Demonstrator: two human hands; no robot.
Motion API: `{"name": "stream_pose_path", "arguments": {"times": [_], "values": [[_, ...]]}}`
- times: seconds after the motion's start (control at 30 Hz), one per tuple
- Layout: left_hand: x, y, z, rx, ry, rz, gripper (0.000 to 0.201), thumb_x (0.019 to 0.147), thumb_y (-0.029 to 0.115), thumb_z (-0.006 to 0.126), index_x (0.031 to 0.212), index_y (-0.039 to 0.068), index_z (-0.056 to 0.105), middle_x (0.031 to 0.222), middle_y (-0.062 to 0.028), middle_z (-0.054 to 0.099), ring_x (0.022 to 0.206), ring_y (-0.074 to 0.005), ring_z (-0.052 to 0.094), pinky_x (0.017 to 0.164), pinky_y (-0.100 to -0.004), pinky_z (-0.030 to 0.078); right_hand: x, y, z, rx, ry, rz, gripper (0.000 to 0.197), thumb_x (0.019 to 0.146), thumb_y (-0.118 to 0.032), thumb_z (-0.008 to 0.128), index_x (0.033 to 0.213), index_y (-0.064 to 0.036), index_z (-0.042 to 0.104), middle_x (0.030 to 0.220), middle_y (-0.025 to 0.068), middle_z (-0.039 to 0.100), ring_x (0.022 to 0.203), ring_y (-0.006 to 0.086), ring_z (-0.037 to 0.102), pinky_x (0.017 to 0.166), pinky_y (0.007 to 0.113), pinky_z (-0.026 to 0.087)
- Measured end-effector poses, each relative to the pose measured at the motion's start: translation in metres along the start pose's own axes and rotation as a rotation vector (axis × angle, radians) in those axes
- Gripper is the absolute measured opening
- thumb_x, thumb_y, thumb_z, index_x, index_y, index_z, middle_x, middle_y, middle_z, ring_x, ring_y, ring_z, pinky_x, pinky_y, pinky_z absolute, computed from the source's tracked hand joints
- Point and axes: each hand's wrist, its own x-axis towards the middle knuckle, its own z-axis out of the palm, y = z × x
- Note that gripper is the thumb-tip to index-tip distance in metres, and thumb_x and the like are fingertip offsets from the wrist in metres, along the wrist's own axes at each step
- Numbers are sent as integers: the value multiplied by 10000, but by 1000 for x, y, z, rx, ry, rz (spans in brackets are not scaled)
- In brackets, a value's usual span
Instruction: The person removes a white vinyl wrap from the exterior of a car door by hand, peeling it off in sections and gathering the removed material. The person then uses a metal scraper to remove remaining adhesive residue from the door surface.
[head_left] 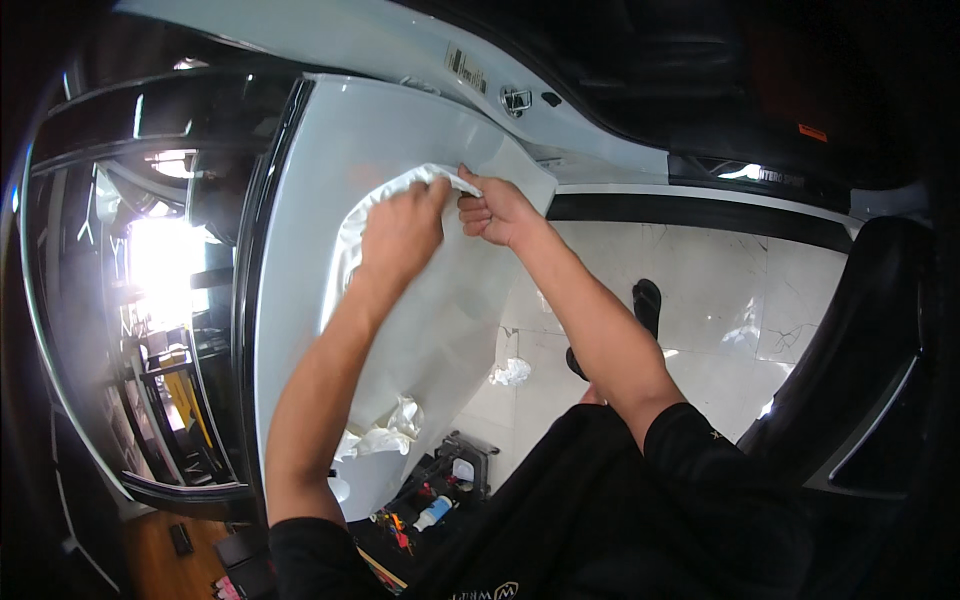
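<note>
While a person in a black shirt [620, 500] reaches forward, the left hand [402, 232] and right hand [497, 210] come together, just beside each other, before the upper part of a pale car door [300, 250]. The left fingers are bunched narrow on a strip of white film [352, 228], their tips partly hidden; the right fingers curl tight with the thumb raised, pinching the film near its right end. Wrinkled along its length, the film arches over the panel and runs down to the left behind the left hand. Lower on the door, a crumpled white piece [395, 430] sits near the left forearm [325, 400]. Below, a black tray [482, 470] carries a pale bottle [434, 513] among small items. On the tiled floor [590, 270], a white scrap [511, 372] lies near a black sandal [647, 305]. Farther off, a metal striker [516, 100] marks the car frame [585, 140], and glare fills the window [170, 250] at left.
</note>
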Motion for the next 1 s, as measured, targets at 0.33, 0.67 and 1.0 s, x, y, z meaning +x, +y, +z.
{"name": "stream_pose_path", "arguments": {"times": [0.33, 0.67, 1.0], "values": [[-47, 22, -33, -1486, -207, -1174, 476, 1023, 516, 518, 1081, 48, 582, 1074, -181, 701, 973, -325, 718, 758, -401, 576, -12, 1, -3, -132, -27, -92, 330, 1028, -393, 592, 827, -150, 497, 595, -66, 315, 484, 58, 262, 442, 234, 212], [16, 15, 20, -1925, -71, -1261, 393, 1028, 421, 573, 1024, 28, 580, 834, -80, 626, 706, -176, 633, 546, -249, 467, -11, 3, -3, -282, 20, -85, 357, 1012, -413, 610, 817, -138, 495, 604, -73, 306, 490, 62, 245, 451, 251, 201], [-10, 50, 31, -1390, 316, -957, 478, 1006, 218, 616, 559, 105, 490, 522, 3, 421, 454, -106, 356, 431, -299, 263, -15, 32, 7, -124, 60, -282, 309, 1044, -372, 528, 855, -127, 507, 634, -52, 335, 498, 73, 263, 450, 271, 201]]}}
